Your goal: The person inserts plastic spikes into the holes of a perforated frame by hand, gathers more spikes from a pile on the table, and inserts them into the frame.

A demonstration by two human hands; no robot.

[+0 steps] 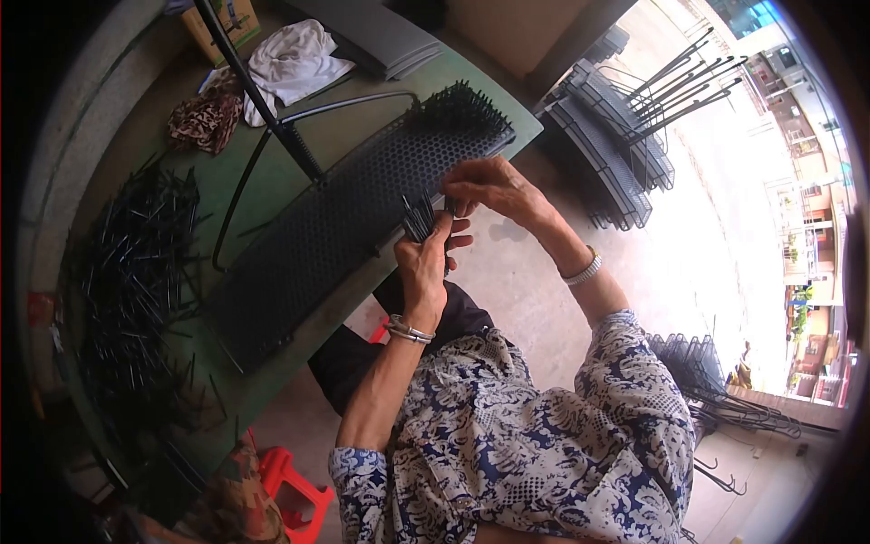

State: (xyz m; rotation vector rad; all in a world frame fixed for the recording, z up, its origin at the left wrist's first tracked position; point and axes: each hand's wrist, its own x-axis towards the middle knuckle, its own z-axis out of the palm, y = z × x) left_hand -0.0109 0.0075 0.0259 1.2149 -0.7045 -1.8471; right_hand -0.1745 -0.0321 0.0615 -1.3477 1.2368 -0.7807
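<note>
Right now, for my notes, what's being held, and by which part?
The left hand grips thin black rods below their upper ends; whether the right hand holds any, I cannot tell.

The single head view looks forward and steeply down from just above the wearer's torso and both arms.

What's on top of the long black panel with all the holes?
A thick clump of spiky black pieces sits on one end of the long black panel. It covers that part, so I can't see what's beneath. A black bar reaches the panel's edge.
</note>
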